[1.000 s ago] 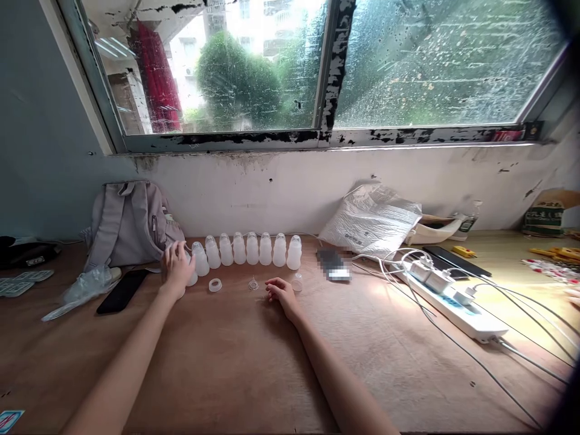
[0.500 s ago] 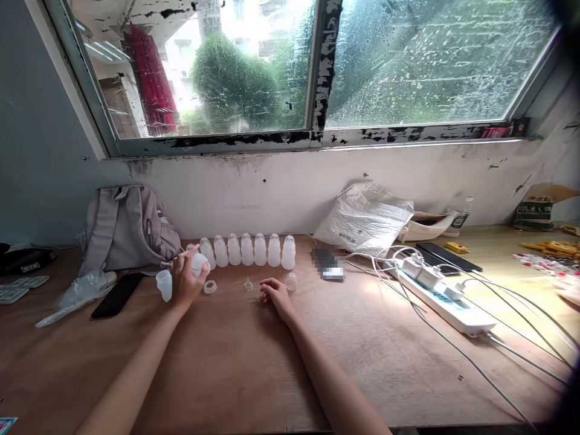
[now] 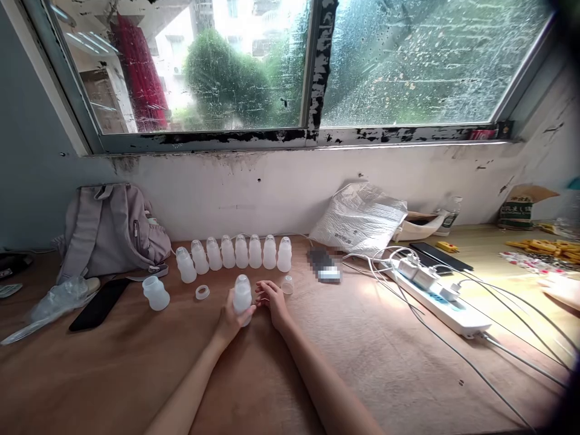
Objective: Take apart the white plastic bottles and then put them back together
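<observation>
My left hand point(image 3: 233, 314) is closed around a frosted white baby bottle point(image 3: 243, 291) at the middle of the table. Its fingers cover part of the bottle's lower end. Just to the right, my right hand point(image 3: 272, 303) rests on the table with its fingers loosely bent and apart, holding nothing. A small clear cap point(image 3: 287, 284) stands right beside its fingers. Left of my left hand lies a white ring point(image 3: 202, 292). Further left is an open frosted bottle point(image 3: 156, 294). Behind the hands, several bottles point(image 3: 241, 252) stand in a row.
A grey backpack point(image 3: 113, 229), a plastic bag point(image 3: 58, 302) and a black phone point(image 3: 98, 304) are on the left. A silver foil bag point(image 3: 360, 217) lies against the wall. On the right, a white power strip point(image 3: 444, 302) trails several cables across the table.
My left hand has moved right with a bottle, from the row's left end to the middle. It now hides where a small clear piece lay. My right hand stays nearly still.
</observation>
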Available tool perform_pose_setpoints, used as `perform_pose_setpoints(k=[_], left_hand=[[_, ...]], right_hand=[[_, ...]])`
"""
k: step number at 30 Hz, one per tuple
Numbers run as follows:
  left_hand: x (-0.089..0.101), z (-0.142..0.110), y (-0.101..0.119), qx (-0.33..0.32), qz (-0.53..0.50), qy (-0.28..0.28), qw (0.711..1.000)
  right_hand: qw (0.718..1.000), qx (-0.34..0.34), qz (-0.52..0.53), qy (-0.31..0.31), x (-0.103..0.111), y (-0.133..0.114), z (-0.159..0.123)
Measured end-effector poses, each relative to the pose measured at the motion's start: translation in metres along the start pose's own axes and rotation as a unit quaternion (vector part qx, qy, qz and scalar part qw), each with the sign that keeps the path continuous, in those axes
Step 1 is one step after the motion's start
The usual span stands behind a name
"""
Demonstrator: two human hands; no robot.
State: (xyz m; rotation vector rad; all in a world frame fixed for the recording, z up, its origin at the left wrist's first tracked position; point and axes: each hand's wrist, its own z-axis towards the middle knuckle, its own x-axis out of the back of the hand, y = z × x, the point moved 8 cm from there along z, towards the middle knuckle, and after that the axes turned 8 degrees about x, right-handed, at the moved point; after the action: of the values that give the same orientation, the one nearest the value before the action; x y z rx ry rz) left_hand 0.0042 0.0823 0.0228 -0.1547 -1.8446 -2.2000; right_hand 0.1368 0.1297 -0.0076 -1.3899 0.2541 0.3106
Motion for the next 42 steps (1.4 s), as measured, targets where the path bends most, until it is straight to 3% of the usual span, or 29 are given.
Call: perform_pose_setpoints(k=[3, 7, 11, 14, 21, 27, 31, 36, 42], left_hand=[[-0.016, -0.005, -0.009, 0.089, -0.123, -0.088, 0.984], [-0.033, -0.02, -0.007, 0.171, -0.208, -0.176, 0.947], [-0.041, -0.029, -0.004, 0.203, -0.236, -0.191, 0.931], [-0.048, -0.033, -0.004, 0.23, -0.275, -0.211, 0.909], [-0.06, -0.036, 0.002, 0.264, -0.352, -0.253, 0.862], [-0.064, -0.048, 0.004, 0.286, -0.43, -0.313, 0.797], [-0.062, -0.052, 0.005, 0.279, -0.403, -0.322, 0.81], [-0.062, -0.053, 0.011, 0.289, -0.373, -0.328, 0.819], [-0.056, -0.049, 0.019, 0.25, -0.31, -0.302, 0.866]], right_hand=[[0.999, -0.019, 0.034, 0.012, 0.001, 0.003, 0.002], [0.998, -0.027, 0.041, -0.044, -0.013, -0.009, -0.002], [0.994, -0.009, 0.016, -0.105, -0.028, -0.031, -0.012], [0.995, 0.004, 0.024, -0.096, -0.028, -0.039, -0.013], [0.995, -0.019, 0.082, -0.061, -0.021, -0.033, -0.009], [0.991, -0.043, 0.073, -0.108, -0.034, -0.042, -0.018], [0.982, -0.066, 0.069, -0.161, -0.049, -0.044, -0.028], [0.992, -0.046, 0.071, -0.095, -0.042, -0.044, -0.024], [0.995, -0.013, 0.087, -0.049, -0.037, -0.054, -0.024]])
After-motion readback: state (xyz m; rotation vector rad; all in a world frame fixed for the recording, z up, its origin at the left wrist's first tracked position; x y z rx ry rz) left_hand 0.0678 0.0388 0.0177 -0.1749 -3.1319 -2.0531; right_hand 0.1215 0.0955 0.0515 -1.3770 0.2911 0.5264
